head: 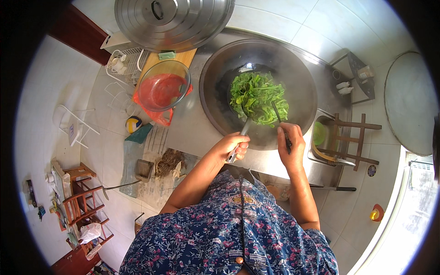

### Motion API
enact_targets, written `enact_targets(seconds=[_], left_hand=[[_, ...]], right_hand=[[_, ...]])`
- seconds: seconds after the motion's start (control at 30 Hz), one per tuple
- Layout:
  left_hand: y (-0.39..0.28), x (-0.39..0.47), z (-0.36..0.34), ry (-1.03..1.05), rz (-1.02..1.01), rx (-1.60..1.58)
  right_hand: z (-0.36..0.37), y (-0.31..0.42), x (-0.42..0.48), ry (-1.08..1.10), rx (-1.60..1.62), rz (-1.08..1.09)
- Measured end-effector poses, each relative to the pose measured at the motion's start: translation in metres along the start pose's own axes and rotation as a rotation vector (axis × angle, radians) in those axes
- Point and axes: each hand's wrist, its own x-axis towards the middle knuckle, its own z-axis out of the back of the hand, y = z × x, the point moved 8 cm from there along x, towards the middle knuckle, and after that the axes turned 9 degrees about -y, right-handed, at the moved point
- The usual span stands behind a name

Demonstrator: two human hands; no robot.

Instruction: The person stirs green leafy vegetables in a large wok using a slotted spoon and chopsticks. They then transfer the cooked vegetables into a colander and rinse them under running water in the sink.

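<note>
Before me a large wok (pixel 299 92) is set into the metal counter, with steam rising from its right side. Chopped leafy greens (pixel 257 96) lie heaped in its middle. My left hand (pixel 235 146) grips the metal handle of a cooking utensil (pixel 246 127), whose far end is hidden under the greens. In my right hand (pixel 292 144) are dark chopsticks (pixel 276 111), their tips among the leaves at the heap's right side. Both hands are over the wok's near rim.
Left of the wok, a glass bowl (pixel 184 70) stands over a red plastic bag (pixel 161 117) by a wooden board (pixel 188 56). A big metal lid (pixel 202 20) leans behind. At right are a sink (pixel 311 156) and a wooden rack (pixel 362 137). A dustpan (pixel 144 170) lies on the floor.
</note>
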Motion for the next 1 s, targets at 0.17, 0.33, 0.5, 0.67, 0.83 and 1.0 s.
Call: enact_targets(seconds=[0.17,0.33,0.5,0.67,0.83,1.0], left_hand=[[-0.002,-0.002,0.001,0.004,-0.025,0.007],[-0.002,-0.004,-0.001,0.034,-0.011,-0.009],[-0.006,-0.009,-0.003,-0.037,-0.037,0.047],[-0.006,-0.005,0.008,0.008,-0.033,-0.016],[-0.009,-0.008,0.01,0.01,-0.035,-0.016],[-0.014,-0.014,0.009,0.007,-0.045,-0.019]], right_hand=[[0.023,0.007,0.007,-0.063,0.008,-0.09],[0.041,0.0,0.009,-0.135,0.03,-0.145],[0.059,-0.024,0.01,-0.24,0.151,-0.248],[0.048,-0.088,-0.017,-0.374,0.33,-0.553],[0.003,-0.167,-0.069,-0.219,0.349,-0.806],[-0.04,-0.188,-0.107,-0.215,0.652,-1.147]])
